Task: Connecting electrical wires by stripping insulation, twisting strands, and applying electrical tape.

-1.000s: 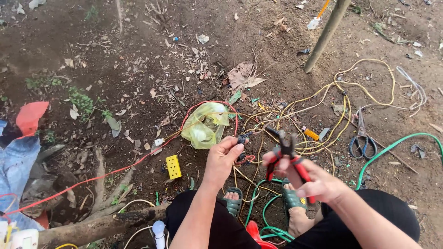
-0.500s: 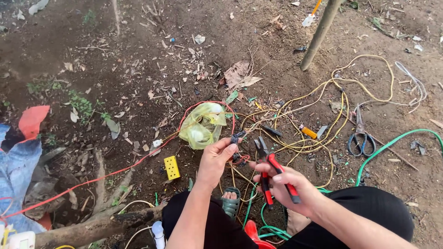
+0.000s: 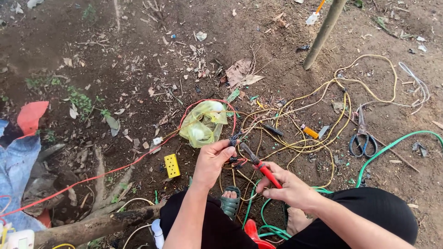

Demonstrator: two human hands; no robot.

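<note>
My left hand [image 3: 213, 160] pinches a wire end with a small dark piece [image 3: 236, 138] between thumb and fingers, just below a crumpled yellow-green plastic bag [image 3: 203, 122]. My right hand [image 3: 286, 188] grips red-handled pliers [image 3: 259, 163], whose dark jaws point up-left and meet the wire at my left fingertips. A red wire [image 3: 138, 157] runs from there leftward across the dirt. Tangled yellow wires [image 3: 318, 120] spread to the right of both hands. My knees in black trousers [image 3: 378, 207] and a sandalled foot [image 3: 229, 201] sit below.
A yellow socket block [image 3: 172, 165] lies left of my left hand. Scissors [image 3: 362, 136], an orange tool [image 3: 310, 131], a green hose [image 3: 392, 146] and a slanted wooden pole [image 3: 323, 32] are at the right. A log [image 3: 92, 226] and blue-red cloth [image 3: 18, 152] lie at the left.
My right hand has dropped lower and turned the pliers so that the jaws now reach the wire held by my left hand. The left hand has stayed almost still.
</note>
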